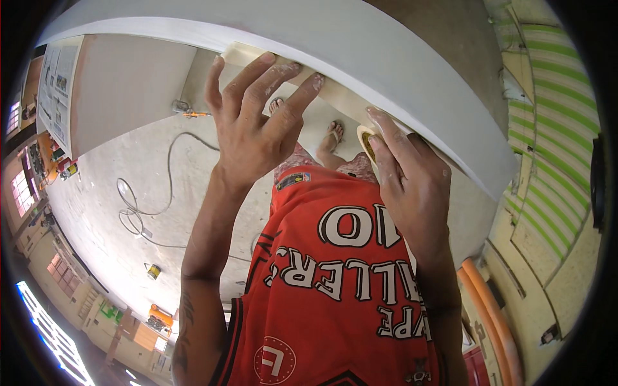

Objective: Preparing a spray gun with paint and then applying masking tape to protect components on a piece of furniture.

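A long white panel arches across the top of the view. Along its near edge runs a cream strip of tape, which leads toward my right hand. My left hand is open, its fingers spread and their tips pressing on the strip near its left end. White dust marks several fingertips. My right hand is wrapped round a cream roll of tape, with the thumb side and fingers against the panel's edge. Only the roll's rim and yellowish inner side show; my palm hides the rest.
A pale board stands at the left. On the concrete floor lie a coiled grey cord, a tool with an orange part and a small yellow can. Orange tubes are at lower right, near a green-striped surface.
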{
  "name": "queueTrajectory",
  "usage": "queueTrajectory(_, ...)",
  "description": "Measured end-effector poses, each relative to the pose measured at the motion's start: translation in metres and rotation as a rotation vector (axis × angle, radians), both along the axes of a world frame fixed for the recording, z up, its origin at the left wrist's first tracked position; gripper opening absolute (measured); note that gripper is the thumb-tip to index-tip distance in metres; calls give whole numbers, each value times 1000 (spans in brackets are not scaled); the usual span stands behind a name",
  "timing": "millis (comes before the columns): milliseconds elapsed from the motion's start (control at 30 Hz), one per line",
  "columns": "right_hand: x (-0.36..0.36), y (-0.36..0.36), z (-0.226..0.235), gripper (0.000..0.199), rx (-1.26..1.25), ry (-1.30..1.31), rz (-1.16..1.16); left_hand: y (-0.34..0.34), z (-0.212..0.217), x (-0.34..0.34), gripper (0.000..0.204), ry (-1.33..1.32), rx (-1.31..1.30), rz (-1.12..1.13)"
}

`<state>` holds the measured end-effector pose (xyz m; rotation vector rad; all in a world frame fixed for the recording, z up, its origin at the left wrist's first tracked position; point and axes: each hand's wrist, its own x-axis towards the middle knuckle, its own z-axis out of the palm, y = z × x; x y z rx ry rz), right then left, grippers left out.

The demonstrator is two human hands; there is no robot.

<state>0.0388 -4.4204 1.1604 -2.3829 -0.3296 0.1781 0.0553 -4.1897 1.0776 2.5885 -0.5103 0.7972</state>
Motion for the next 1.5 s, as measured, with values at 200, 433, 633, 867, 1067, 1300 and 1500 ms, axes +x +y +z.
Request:
queueTrajectory(200,-2,0,-16,36,74,-19,-38,0,-4,1,49,-53,40,1)
queueTrajectory(433,-11,6,-63,34,349,47,-99,2,-4,1,52,-102,94,-29)
queueTrajectory(633,-15,16,-95,33,481,0,-164,12,2,9,49,-117,188,-117)
queueTrajectory(867,-13,41,-134,40,597,-227,-292,27,7,29,45,-201,228,-242)
queueTrajectory(1067,-5,57,-172,42,657,-420,-268,43,8,40,39,-300,308,-324)
queueTrajectory(1300,13,73,-233,44,812,-912,-199,52,-11,51,37,-560,241,-339)
queueTrajectory(1500,16,80,-257,47,595,-1040,-306,40,-37,62,35,-681,53,-636)
